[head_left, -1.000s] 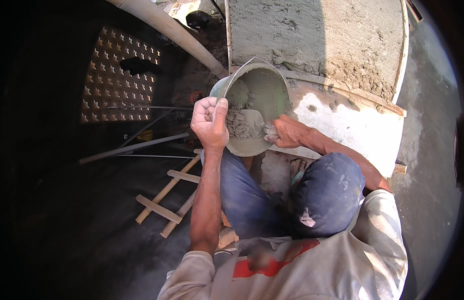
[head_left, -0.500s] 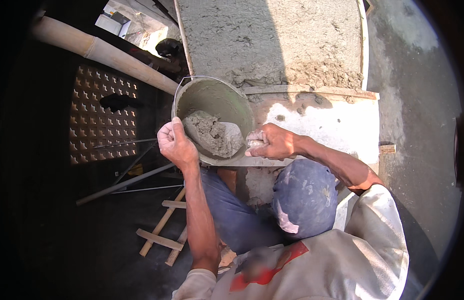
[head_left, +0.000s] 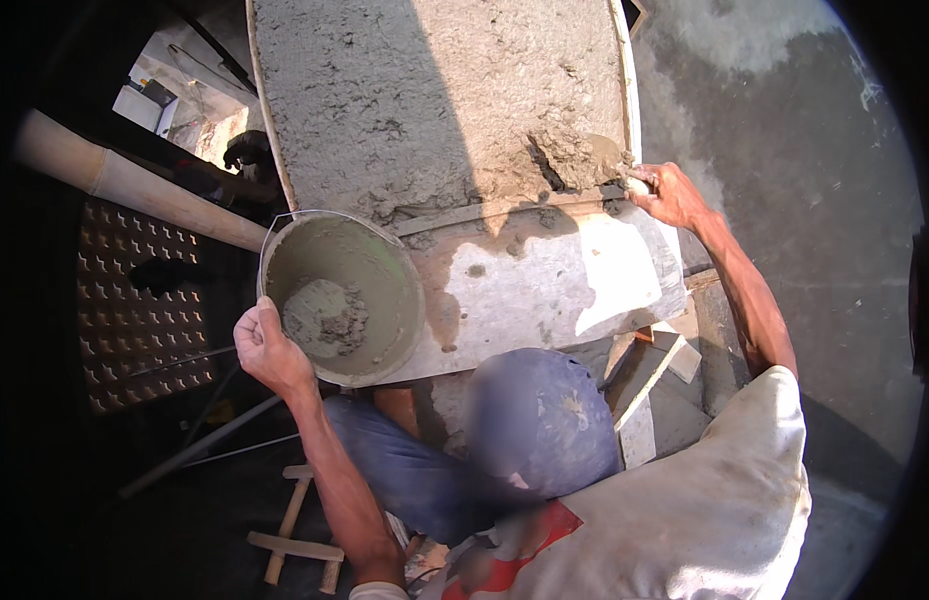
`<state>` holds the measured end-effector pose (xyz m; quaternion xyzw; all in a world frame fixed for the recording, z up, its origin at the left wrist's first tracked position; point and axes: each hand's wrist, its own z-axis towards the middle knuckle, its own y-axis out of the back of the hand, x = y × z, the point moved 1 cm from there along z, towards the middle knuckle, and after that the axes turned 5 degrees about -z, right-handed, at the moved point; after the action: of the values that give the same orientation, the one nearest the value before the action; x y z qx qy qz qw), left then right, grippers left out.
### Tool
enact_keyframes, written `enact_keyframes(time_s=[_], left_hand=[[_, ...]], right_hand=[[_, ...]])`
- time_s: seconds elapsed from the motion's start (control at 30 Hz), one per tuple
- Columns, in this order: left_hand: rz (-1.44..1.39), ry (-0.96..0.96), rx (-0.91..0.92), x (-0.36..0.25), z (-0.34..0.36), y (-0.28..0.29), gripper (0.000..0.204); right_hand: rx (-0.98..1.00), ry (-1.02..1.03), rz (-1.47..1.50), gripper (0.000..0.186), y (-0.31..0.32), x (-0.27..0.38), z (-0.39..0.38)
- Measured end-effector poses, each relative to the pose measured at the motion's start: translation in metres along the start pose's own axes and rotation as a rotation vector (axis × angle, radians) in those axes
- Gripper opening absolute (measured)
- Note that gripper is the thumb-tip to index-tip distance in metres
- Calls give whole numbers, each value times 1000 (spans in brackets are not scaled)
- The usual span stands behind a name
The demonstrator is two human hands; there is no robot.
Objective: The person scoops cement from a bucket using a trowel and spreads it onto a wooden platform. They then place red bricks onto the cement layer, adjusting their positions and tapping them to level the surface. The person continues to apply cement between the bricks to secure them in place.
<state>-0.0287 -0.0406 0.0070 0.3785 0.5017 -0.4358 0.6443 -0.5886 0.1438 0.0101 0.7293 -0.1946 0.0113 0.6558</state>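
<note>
My left hand (head_left: 275,345) grips the rim of a grey-green bucket (head_left: 385,295) with a wire handle, tilted toward me, with a small lump of wet mortar (head_left: 345,320) at its bottom. My right hand (head_left: 667,195) holds a trowel (head_left: 615,160) by its handle at the lower right corner of a mortar-covered slab (head_left: 355,90). A heap of fresh mortar (head_left: 565,155) lies under and beside the blade, partly hiding it. A wooden edging strip (head_left: 485,212) runs along the slab's near edge, above a spattered white board (head_left: 505,290).
A bamboo pole (head_left: 165,200) slants along the left. Below it are a perforated wall (head_left: 135,340), metal rods and a wooden ladder (head_left: 295,547) in shadow. My bent knee (head_left: 545,420) lies below the board, near wood offcuts (head_left: 645,380). A stained concrete surface (head_left: 805,150) is on the right.
My right hand has moved from inside the bucket up and right to the slab with the trowel and mortar. The bucket and left hand shifted down-left in view, as did the surroundings.
</note>
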Motion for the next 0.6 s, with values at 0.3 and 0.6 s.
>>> enact_keyframes(time_s=[0.3, 0.6], left_hand=[[-16, 15, 46, 3, 0, -5, 23], [-34, 34, 38, 0, 4, -2, 22]], right_hand=[[-202, -251, -477, 43, -49, -45, -28], [-349, -187, -394, 38, -66, -44, -34]])
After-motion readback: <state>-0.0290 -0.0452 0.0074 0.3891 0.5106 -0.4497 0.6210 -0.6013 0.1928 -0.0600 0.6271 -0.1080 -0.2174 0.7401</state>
